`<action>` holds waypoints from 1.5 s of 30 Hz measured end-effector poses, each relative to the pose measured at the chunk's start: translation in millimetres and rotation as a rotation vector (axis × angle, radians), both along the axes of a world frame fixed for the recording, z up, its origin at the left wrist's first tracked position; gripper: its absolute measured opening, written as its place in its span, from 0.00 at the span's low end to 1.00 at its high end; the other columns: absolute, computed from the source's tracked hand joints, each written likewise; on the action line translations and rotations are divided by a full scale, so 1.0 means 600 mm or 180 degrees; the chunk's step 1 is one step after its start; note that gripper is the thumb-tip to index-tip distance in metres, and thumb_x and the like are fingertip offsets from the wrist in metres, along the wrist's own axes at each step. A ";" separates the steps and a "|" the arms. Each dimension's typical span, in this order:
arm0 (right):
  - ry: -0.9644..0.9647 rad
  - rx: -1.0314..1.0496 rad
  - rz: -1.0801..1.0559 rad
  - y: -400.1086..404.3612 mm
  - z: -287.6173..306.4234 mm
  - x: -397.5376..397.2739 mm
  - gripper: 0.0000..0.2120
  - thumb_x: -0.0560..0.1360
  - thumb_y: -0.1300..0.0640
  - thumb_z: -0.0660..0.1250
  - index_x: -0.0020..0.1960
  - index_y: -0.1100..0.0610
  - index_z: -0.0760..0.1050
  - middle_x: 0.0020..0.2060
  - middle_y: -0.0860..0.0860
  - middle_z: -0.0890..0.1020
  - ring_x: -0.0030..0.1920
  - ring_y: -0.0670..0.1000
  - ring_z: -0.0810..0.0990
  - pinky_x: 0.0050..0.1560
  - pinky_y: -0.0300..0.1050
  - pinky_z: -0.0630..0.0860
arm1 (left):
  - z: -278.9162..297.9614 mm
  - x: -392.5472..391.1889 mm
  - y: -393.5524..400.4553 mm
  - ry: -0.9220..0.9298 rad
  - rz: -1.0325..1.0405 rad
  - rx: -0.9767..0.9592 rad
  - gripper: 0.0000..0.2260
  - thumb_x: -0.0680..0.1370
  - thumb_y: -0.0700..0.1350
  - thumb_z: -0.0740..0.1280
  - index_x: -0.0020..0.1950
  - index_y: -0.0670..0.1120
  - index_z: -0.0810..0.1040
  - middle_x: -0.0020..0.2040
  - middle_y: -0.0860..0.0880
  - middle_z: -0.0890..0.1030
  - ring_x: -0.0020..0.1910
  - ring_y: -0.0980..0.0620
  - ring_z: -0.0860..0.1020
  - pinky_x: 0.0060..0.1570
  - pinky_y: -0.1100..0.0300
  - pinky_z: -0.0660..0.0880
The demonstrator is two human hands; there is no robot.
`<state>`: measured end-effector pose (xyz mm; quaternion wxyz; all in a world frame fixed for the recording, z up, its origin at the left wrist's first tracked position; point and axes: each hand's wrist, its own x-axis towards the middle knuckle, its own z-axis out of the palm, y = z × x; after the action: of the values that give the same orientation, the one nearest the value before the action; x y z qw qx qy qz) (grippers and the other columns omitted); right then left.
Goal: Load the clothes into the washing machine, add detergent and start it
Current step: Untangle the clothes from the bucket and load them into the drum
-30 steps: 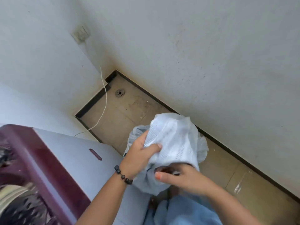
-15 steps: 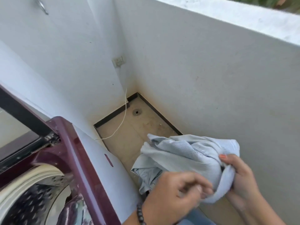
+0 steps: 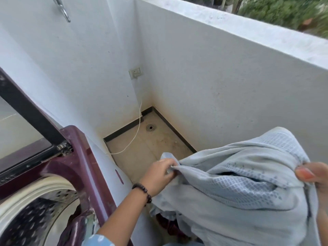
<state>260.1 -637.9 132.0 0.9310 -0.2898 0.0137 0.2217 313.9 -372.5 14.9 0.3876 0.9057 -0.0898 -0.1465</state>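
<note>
A pale blue-grey waffle-knit garment [image 3: 248,181] hangs stretched between both hands at the lower right. My left hand [image 3: 159,176], with a bead bracelet on its wrist, pinches one edge of the cloth. At the right frame edge my right hand [image 3: 314,176] grips the other side, partly cut off. The top-loading washing machine [image 3: 83,157] with a maroon rim stands at the lower left, its lid [image 3: 26,110] raised. Its perforated drum [image 3: 32,221] is open, with a dark cloth at the near rim.
White walls close in the corner; the low right wall has greenery beyond it. A wall socket [image 3: 135,72] feeds a white cable [image 3: 137,132] down to the machine. A floor drain [image 3: 150,127] sits in the tiled corner. Dark red cloth [image 3: 170,226] lies below the garment.
The view has tilted up, showing more wall and the machine's lid. The hands have drawn apart, spreading the bunched garment wide between them.
</note>
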 end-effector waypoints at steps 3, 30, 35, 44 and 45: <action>-0.0010 0.0072 0.0128 -0.005 0.007 0.022 0.27 0.77 0.60 0.50 0.71 0.76 0.57 0.67 0.78 0.64 0.69 0.73 0.64 0.73 0.66 0.54 | 0.030 0.013 0.020 -0.0191 0.0387 -0.0317 0.09 0.83 0.43 0.59 0.43 0.48 0.73 0.38 0.45 0.78 0.35 0.53 0.74 0.36 0.60 0.67; -0.2484 -0.2203 0.0515 0.096 0.078 0.059 0.10 0.67 0.71 0.62 0.37 0.62 0.81 0.31 0.52 0.82 0.34 0.47 0.79 0.37 0.37 0.73 | 0.048 -0.002 0.008 0.0486 -0.0899 0.0543 0.10 0.78 0.42 0.66 0.59 0.46 0.80 0.57 0.51 0.80 0.54 0.55 0.77 0.55 0.60 0.74; -0.2322 -0.1528 0.0226 0.078 0.095 0.051 0.06 0.62 0.64 0.63 0.32 0.61 0.80 0.27 0.52 0.81 0.28 0.49 0.77 0.32 0.35 0.72 | -0.019 0.015 0.051 0.0473 -0.0214 0.0604 0.09 0.83 0.44 0.60 0.49 0.50 0.80 0.50 0.53 0.82 0.50 0.54 0.78 0.58 0.53 0.74; -0.2218 -0.1365 0.0432 0.081 0.087 0.044 0.07 0.62 0.65 0.64 0.33 0.63 0.81 0.28 0.55 0.81 0.27 0.50 0.78 0.32 0.35 0.73 | 0.041 -0.001 -0.025 0.1083 -0.1603 0.0553 0.19 0.79 0.43 0.68 0.69 0.51 0.73 0.69 0.52 0.74 0.64 0.57 0.71 0.61 0.65 0.68; -0.2240 -0.1287 0.0491 0.082 0.091 0.043 0.07 0.62 0.65 0.64 0.33 0.62 0.81 0.28 0.54 0.81 0.27 0.49 0.78 0.32 0.36 0.73 | 0.033 -0.007 -0.034 0.1089 -0.1594 0.0770 0.17 0.79 0.45 0.67 0.68 0.46 0.75 0.68 0.48 0.76 0.64 0.52 0.73 0.62 0.59 0.70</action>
<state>285.7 -588.8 186.6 0.7838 -0.5252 -0.2839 0.1710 309.5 -393.0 34.4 0.2386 0.8572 -0.2252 -0.3969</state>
